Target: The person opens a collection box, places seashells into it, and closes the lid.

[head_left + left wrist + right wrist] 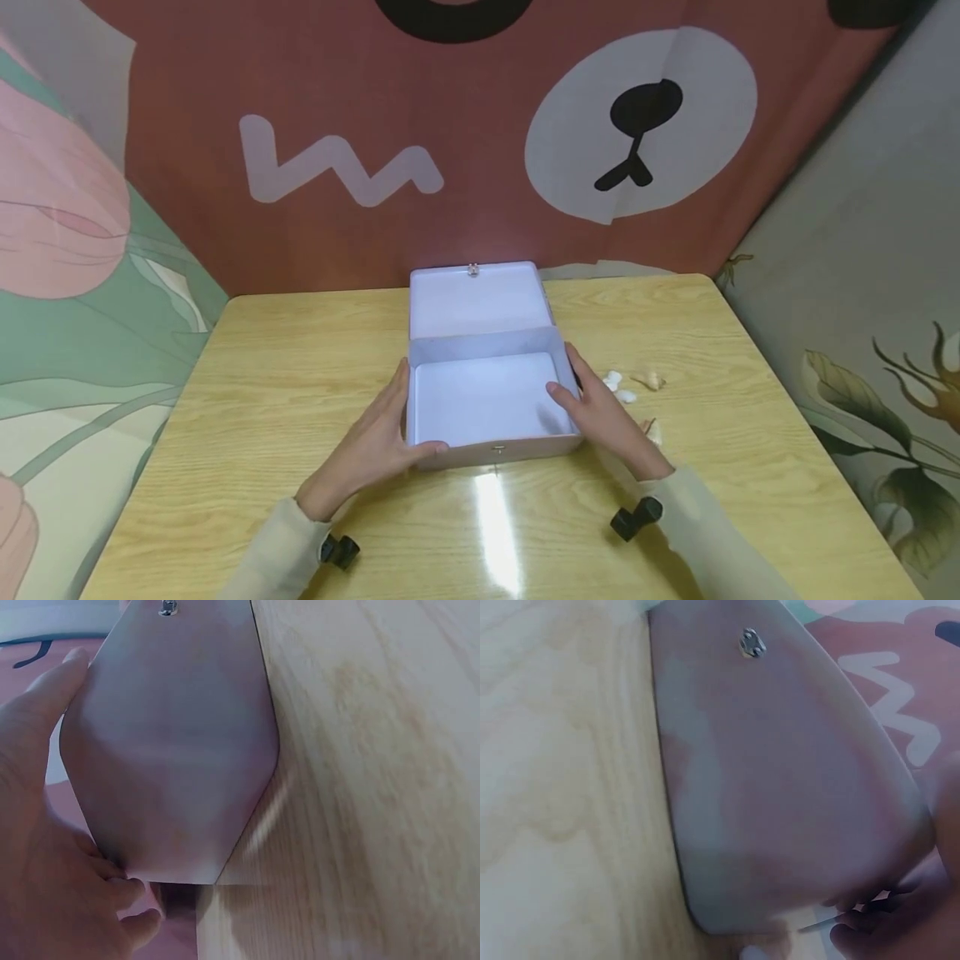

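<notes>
A hinged box [457,456], white inside and pinkish outside, stands on the table with its lid [480,302] tipped back. Its floor is bare apart from a faint shadow near the right. My left hand [367,446] grips the left side, thumb at the front corner and fingers along the outer wall. On the opposite side my right hand [609,418] holds the wall, its thumb over the rim and its fingers outside, partly hidden. Both wrist views show the front wall close up, with a metal clasp piece [752,643] on it.
Right of the box lie several small shells: white pieces [613,381], a tan spiral one [651,380] and another [652,431] partly behind the right wrist. The wooden table [300,358] backs onto a red-brown printed cloth [337,242]; patterned hangings flank it.
</notes>
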### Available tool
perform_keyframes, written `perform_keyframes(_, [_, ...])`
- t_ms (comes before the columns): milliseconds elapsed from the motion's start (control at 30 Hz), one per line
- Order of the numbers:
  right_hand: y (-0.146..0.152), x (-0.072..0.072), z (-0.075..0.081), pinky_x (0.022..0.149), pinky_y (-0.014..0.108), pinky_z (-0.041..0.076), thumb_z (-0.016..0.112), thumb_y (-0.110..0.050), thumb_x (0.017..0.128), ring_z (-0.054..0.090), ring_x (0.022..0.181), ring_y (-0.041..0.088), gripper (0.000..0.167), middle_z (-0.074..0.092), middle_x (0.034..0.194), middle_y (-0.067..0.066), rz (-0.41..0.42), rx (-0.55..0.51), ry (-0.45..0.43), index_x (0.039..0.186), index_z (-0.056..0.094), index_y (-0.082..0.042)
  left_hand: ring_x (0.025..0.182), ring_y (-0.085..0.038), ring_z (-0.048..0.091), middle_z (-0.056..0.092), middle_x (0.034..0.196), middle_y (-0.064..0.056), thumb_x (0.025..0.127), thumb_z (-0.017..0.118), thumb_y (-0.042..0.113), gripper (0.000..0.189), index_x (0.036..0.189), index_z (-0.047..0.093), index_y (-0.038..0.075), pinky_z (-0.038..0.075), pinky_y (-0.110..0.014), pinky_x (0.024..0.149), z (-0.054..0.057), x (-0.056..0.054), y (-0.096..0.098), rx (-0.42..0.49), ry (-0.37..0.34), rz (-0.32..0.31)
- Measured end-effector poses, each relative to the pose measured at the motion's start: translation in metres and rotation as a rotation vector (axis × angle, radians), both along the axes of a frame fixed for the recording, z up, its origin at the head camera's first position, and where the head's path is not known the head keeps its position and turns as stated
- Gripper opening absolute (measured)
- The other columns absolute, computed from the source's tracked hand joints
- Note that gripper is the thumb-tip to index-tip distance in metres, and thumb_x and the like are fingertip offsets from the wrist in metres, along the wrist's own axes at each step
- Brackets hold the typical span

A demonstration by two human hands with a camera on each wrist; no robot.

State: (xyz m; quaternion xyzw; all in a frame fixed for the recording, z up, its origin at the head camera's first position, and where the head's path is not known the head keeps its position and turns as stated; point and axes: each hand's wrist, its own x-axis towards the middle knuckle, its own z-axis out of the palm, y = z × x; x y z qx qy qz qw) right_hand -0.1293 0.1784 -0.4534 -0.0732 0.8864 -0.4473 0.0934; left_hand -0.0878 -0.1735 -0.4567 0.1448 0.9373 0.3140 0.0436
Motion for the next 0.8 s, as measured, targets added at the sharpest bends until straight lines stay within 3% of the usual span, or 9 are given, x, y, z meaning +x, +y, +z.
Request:
perform_keyframes(267, [0.009,0.033,-0.004,0.130,0.063,0.023,0.056,-0.040,0.111,0.020,0.164,0.045,0.084,0.014,0.179,0.022,0.046,0.020,0.052,0.172,0.008,-0.007,0.165,-0.045,0.020,0.006,0.180,-0.019,0.081,0.084,0.067,0.137,0.171,0.003,0.003,0.029,-0.065,0.129,0.001,-0.003,-0.002,-0.014,0.011,-0.003])
perform_keyframes(433, [0.026,0.049,-0.001,0.127,0.069,0.027,0.044,-0.042,0.115,0.028,0.160,0.049,0.071,0.022,0.177,0.021,0.048,0.021,0.066,0.172,0.017,-0.011,0.166,-0.045,0.017,0.008,0.179,-0.022,0.080,0.084,0.068,0.138,0.170,0.007,-0.001,0.022,-0.063,0.133,0.003,-0.003,-0.002,-0.051,0.021,-0.015])
perform_keyframes(533, [0.045,0.051,0.002,0.123,0.073,0.031,0.041,-0.039,0.116,0.034,0.156,0.055,0.066,0.027,0.176,0.024,0.009,0.043,0.078,0.171,0.022,-0.008,0.167,-0.044,0.015,0.009,0.179,-0.023,0.080,0.084,0.069,0.137,0.169,0.010,-0.004,0.019,-0.062,0.134,0.005,-0.003,-0.001,-0.086,0.028,-0.024])
perform_keyframes(667, [0.074,0.049,0.006,0.112,0.075,0.044,0.049,-0.032,0.115,0.046,0.145,0.060,0.061,0.040,0.166,0.030,-0.068,0.099,0.149,0.164,0.035,0.000,0.167,-0.042,0.014,0.008,0.179,-0.022,0.080,0.083,0.069,0.136,0.168,0.012,-0.005,0.017,-0.063,0.134,0.007,-0.002,-0.001,-0.114,0.034,-0.025])
perform_keyframes(800, [0.099,0.051,0.005,0.094,0.067,0.058,0.057,-0.028,0.112,0.063,0.123,0.054,0.052,0.056,0.146,0.032,-0.152,0.219,0.219,0.151,0.052,0.006,0.167,-0.042,0.014,0.010,0.179,-0.023,0.080,0.082,0.070,0.135,0.168,0.014,-0.006,0.018,-0.064,0.133,0.009,-0.003,-0.003,-0.132,0.049,-0.024])
